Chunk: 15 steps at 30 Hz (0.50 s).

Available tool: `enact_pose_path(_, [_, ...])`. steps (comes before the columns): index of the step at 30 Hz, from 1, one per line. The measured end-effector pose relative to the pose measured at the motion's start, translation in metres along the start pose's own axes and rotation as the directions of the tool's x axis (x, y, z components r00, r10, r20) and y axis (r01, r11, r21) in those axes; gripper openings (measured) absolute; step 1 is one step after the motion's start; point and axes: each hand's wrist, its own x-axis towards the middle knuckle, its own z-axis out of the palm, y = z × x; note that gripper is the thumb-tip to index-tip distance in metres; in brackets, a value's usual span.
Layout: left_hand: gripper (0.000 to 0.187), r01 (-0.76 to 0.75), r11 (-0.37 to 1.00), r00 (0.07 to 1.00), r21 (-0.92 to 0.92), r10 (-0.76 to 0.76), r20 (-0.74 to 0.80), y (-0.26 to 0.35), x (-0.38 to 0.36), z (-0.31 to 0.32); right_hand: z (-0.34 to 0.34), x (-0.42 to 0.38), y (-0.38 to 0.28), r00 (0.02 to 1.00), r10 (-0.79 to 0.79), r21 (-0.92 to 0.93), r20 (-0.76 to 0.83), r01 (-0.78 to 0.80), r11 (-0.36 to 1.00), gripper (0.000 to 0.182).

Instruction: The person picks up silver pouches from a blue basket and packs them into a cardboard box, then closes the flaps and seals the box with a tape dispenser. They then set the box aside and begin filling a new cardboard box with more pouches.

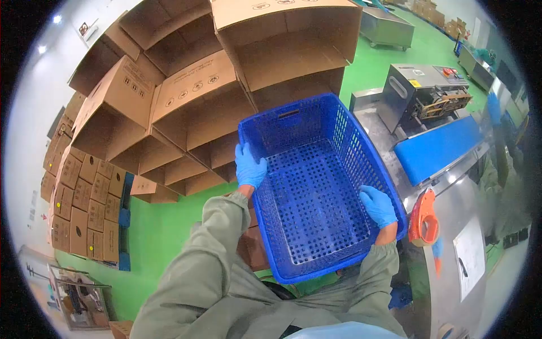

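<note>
A large blue plastic crate [316, 276] with perforated walls and floor stands in front of me, with nothing inside it. My left hand [250, 167], in a blue glove, grips its left rim, thumb on the inner side. Against the right wall is my right hand [378, 207], gloved too, with its fingers curled on the inside of the crate. What the fingertips touch there is partly hidden. An orange tape dispenser [423, 219] lies on the steel table [446, 237], just beyond the crate's right side.
Open cardboard boxes [197, 93] are stacked beyond the crate and to its left. A machine [420, 93] with a blue conveyor belt [437, 148] stands at the right. A paper sheet [468, 257] with a pen lies on the table. Closed cartons [84, 209] are stacked on a blue pallet at left.
</note>
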Motion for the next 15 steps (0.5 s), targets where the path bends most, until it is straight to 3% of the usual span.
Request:
enact_pose_path(2, [0.055,0.077,0.997,0.985,-0.023,-0.079,-0.154,-0.011,0.001,0.007,0.0,-0.001,0.001,1.0,0.016,-0.012,-0.002,-0.016,1.0,0.041])
enact_pose_path(3, [0.055,0.075,0.997,0.984,-0.023,-0.078,-0.162,-0.013,0.004,0.003,-0.001,0.0,0.001,0.999,0.032,-0.029,-0.006,-0.033,0.999,0.042])
enact_pose_path(4, [0.053,0.293,0.953,0.955,-0.083,-0.288,0.069,-0.015,0.007,-0.002,-0.002,-0.001,0.003,1.0,0.026,-0.028,-0.012,-0.026,0.999,0.042])
enact_pose_path(5, [0.051,0.501,0.861,0.837,-0.09,-0.455,0.304,-0.015,0.009,-0.006,-0.001,-0.002,0.006,0.999,0.053,-0.044,-0.009,-0.053,0.998,0.043])
enact_pose_path(8, [0.052,0.516,0.856,0.812,0.003,-0.491,0.315,-0.005,0.011,-0.014,-0.002,0.002,0.013,0.995,0.089,-0.046,-0.037,-0.091,0.995,0.044])
enact_pose_path(13, [0.051,0.505,0.863,0.821,-0.018,-0.474,0.318,-0.007,0.011,-0.013,-0.005,-0.001,0.007,0.994,0.065,-0.002,-0.09,-0.065,0.998,0.043])
enact_pose_path(15, [0.05,0.489,0.872,0.825,-0.016,-0.456,0.334,-0.014,0.011,-0.006,-0.007,-0.001,0.001,0.995,0.095,-0.035,-0.029,-0.096,0.995,0.042])
